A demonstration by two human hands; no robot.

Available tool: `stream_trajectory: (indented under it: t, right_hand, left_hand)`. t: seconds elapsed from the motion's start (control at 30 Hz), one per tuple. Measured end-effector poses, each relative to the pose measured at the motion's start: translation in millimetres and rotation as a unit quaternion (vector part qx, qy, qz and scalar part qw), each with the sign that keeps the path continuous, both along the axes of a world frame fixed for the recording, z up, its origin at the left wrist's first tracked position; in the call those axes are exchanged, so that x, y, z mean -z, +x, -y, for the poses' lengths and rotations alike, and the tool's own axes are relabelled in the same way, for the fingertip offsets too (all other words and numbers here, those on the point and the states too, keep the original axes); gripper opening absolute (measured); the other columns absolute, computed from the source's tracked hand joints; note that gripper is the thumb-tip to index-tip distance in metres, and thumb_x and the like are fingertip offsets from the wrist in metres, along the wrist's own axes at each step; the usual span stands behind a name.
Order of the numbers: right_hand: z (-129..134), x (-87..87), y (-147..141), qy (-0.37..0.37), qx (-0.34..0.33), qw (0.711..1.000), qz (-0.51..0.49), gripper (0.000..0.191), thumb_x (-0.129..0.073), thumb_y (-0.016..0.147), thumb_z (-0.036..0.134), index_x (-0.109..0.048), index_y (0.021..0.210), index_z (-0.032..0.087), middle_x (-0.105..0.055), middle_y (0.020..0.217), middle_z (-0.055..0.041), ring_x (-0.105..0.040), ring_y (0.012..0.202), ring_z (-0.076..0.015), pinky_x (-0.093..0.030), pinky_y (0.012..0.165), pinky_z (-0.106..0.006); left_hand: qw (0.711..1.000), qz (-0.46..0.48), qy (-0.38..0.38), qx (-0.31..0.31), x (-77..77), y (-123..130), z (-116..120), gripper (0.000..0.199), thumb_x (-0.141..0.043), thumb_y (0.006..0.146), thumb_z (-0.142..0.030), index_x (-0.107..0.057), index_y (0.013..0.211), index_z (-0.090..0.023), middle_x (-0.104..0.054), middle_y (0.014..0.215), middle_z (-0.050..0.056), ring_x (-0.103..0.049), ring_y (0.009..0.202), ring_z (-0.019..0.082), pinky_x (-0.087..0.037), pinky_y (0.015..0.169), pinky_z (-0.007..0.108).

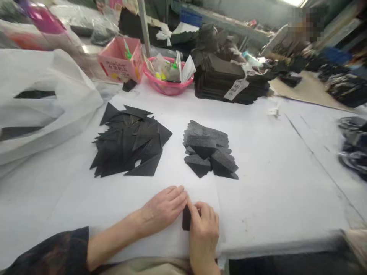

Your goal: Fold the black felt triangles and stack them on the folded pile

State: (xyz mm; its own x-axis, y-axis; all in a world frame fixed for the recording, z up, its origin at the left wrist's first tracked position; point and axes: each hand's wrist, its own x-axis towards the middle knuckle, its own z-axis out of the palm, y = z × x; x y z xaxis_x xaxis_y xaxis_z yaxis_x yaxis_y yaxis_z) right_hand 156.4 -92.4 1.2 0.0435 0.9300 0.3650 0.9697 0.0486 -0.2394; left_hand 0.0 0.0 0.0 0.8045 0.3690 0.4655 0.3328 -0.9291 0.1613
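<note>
A small black fabric piece lies on the white table, partly covered by my hands. My right hand is closed over its right side, with the thumb and index finger at the upper end. My left hand reaches in from the left, fingers together and bent down at the piece's top end, touching the right index finger. What its fingertips pinch is mostly hidden. Beyond my hands, a loose pile of black triangular pieces lies to the left. To the right is a smaller pile of black pieces with grey, speckled flaps.
A crumpled white plastic bag covers the left side. Along the back stand a pink box, a pink basket of small items and a tagged stack of dark fabric. Dark bundles sit at the right edge.
</note>
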Motion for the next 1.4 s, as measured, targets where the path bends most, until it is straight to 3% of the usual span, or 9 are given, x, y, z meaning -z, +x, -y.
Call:
stream_trajectory:
  t: [0.13,0.3,0.5,0.73,1.2,1.4]
  right_hand:
    - [0,1.4,4,0.006,-0.004,1.0,-0.03,0.03,-0.044,0.101,0.017,-0.063,0.123,0.022,-0.062,0.093,-0.0061,-0.055,0.084,-0.0177,-0.041,0.077,-0.031]
    - [10,-3.5,14,0.031,-0.022,0.998,-0.055,0.022,-0.05,0.099,0.016,-0.065,0.114,0.018,-0.064,0.099,-0.0061,-0.057,0.09,-0.0172,-0.043,0.082,-0.03]
    - [24,-4.4,25,-0.024,-0.061,0.994,-0.084,0.032,-0.049,0.098,0.01,-0.061,0.126,0.019,-0.059,0.102,-0.0079,-0.055,0.094,-0.0164,-0.049,0.08,-0.028]
    - [25,1.1,31,-0.022,-0.093,0.991,-0.098,0.041,-0.049,0.096,0.006,-0.056,0.134,0.019,-0.057,0.103,-0.0087,-0.055,0.096,-0.0166,-0.052,0.082,-0.028]
    - [23,4.6,26,0.016,-0.072,0.995,-0.067,0.033,-0.048,0.097,0.009,-0.062,0.126,0.017,-0.058,0.095,-0.0081,-0.053,0.088,-0.0166,-0.053,0.074,-0.028]
    - [23,1.0,23,-0.016,-0.061,0.995,-0.078,0.034,-0.046,0.099,0.013,-0.06,0.129,0.02,-0.059,0.097,-0.0083,-0.055,0.089,-0.0168,-0.054,0.077,-0.029]
  left_hand:
    - [1.0,-0.022,0.014,-0.016,0.3,-1,4,0.028,-0.041,0.098,-0.005,-0.063,0.116,-0.003,-0.064,0.117,0.015,-0.057,0.111,0.026,-0.051,0.094,0.04]
    - [0.998,-0.052,0.012,-0.022,-1.8,-2,7,0.033,-0.037,0.099,-0.007,-0.06,0.123,-0.004,-0.061,0.124,0.015,-0.056,0.116,0.027,-0.05,0.096,0.04]
    - [0.998,-0.057,0.006,-0.03,-3.5,-4,9,0.034,-0.036,0.1,-0.008,-0.06,0.124,-0.004,-0.06,0.125,0.014,-0.054,0.117,0.028,-0.048,0.097,0.04]
    - [0.998,-0.057,0.007,-0.034,-3.8,-4,10,0.034,-0.036,0.099,-0.008,-0.059,0.125,-0.006,-0.059,0.126,0.014,-0.054,0.117,0.028,-0.047,0.098,0.04]
    - [0.994,-0.086,0.01,-0.059,-6.9,2,17,0.032,-0.037,0.099,-0.008,-0.059,0.123,-0.007,-0.059,0.126,0.013,-0.053,0.121,0.028,-0.044,0.101,0.042]
    - [0.999,-0.018,0.003,-0.03,-3.5,16,22,0.026,-0.04,0.098,-0.006,-0.062,0.112,-0.004,-0.063,0.113,0.013,-0.057,0.113,0.024,-0.046,0.103,0.039]
